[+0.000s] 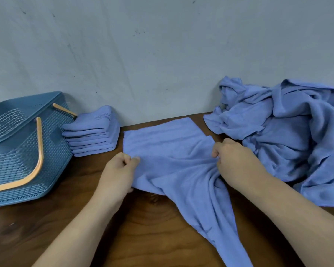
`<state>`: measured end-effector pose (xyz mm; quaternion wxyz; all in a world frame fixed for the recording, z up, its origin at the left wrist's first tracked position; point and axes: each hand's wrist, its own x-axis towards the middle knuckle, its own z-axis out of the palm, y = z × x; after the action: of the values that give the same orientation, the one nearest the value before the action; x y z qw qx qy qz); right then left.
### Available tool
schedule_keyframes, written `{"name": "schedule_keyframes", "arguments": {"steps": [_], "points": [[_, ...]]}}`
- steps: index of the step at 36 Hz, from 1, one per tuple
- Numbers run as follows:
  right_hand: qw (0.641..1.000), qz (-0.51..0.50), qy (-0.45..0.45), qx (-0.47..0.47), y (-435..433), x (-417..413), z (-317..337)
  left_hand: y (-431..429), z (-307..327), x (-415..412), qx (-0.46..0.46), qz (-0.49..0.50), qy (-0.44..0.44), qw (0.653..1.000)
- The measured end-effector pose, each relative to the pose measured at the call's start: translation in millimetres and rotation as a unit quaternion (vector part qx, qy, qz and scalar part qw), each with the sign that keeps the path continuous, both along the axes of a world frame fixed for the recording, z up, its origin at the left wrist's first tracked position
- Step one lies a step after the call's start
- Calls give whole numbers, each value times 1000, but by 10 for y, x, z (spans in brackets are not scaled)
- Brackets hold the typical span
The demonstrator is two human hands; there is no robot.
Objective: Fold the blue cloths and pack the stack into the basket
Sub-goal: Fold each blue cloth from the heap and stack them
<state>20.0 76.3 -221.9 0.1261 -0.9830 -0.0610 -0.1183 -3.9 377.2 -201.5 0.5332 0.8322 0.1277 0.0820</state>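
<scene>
where the pale grey wall (pixel 162 45) meets the dark wooden table (pixel 143 228), everything you work with lies along that back edge. at your far right sits the heap of unfolded blue cloths (pixel 289 135), crumpled and spilling toward the near side. at your far left stands the blue perforated basket (pixel 12 151) with its two tan handles. between them, in the middle, one blue cloth (pixel 172 151) lies partly flat, its far half spread on the wood and its near end trailing in wrinkles toward you. the stack of folded cloths (pixel 93 135) rests just beside the basket, near the wall. your left hand (pixel 118 172) pinches the cloth's left edge between thumb and curled fingers. your right hand (pixel 235 160) grips a bunched fold at its right side.
</scene>
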Motion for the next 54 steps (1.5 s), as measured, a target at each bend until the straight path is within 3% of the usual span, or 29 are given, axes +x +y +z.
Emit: {"name": "schedule_keyframes", "arguments": {"steps": [7, 12, 16, 19, 21, 23, 28, 31, 35, 37, 39, 41, 44, 47, 49, 51, 54], "points": [[999, -22, -8, -44, -76, 63, -20, 373, 92, -68, 156, -46, 77, 984], [999, -12, -44, 15, -13, -51, 20, 483, 267, -170, 119, -133, 160, 971], [998, -45, 40, 23, 31, -275, 368, 603, 414, -326, 158, -229, 208, 938], [987, -57, 148, -22, 37, -390, 551, 653, 386, -419, 233, -240, 206, 920], [981, -38, 191, -20, 100, -436, 581, 571, 351, -452, 200, -273, 193, 921], [980, -18, 196, -9, 165, -454, 552, 439, 319, -470, 158, -294, 166, 928], [984, 1, 166, 65, 203, -413, 444, 358, 195, -411, 215, -241, 89, 942], [975, 9, 138, 176, 191, -373, 461, 305, 184, -424, 86, -242, 36, 966], [911, -5, 130, 391, 140, -260, 430, 132, 172, -399, -186, -200, 10, 962], [898, 0, 134, 420, 115, -227, 410, 101, 127, -371, -202, -158, 8, 966], [892, 8, 144, 429, 95, -209, 403, 125, 90, -346, -147, -121, 8, 982], [906, 10, 135, 402, 53, -197, 408, 159, 107, -328, -54, -80, 9, 995], [960, 0, 121, 252, -65, -218, 425, 262, 150, -347, 61, -78, 36, 994], [982, -20, 141, 122, -138, -267, 450, 365, 160, -352, 96, -133, 107, 981], [980, -30, 175, 87, -133, -295, 467, 382, 160, -339, 103, -142, 127, 976], [981, -34, 181, 55, -110, -306, 462, 330, 160, -334, 126, -118, 105, 979], [993, -37, 111, -17, -74, -307, 407, 237, 163, -360, 211, -54, 18, 976]]}}
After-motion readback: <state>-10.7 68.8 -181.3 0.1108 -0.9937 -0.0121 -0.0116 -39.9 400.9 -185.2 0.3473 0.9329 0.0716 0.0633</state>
